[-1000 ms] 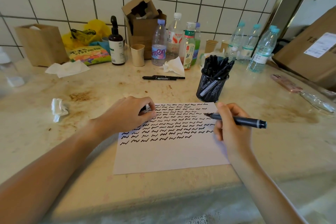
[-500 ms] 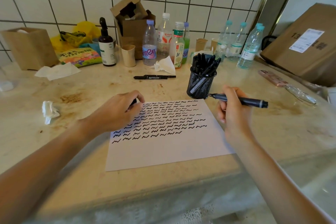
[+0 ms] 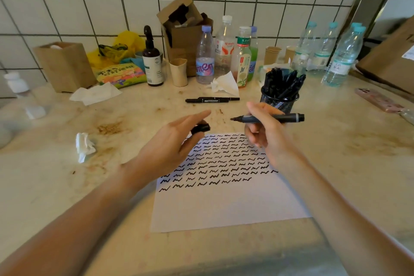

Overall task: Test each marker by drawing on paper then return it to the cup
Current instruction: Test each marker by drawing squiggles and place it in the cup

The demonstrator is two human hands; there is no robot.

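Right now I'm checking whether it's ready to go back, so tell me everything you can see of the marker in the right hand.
The marker is dark grey-black, plastic-looking, with a pale band near its rear end. It is uncapped: the bare dark tip points left. It lies about level above the counter, beyond the paper, held by the right hand. The left hand holds a black cap just short of the tip.

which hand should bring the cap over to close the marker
Left. The left hand already holds the black cap just short of the bare tip of the marker, which the right hand grips level, tip pointing left toward it.
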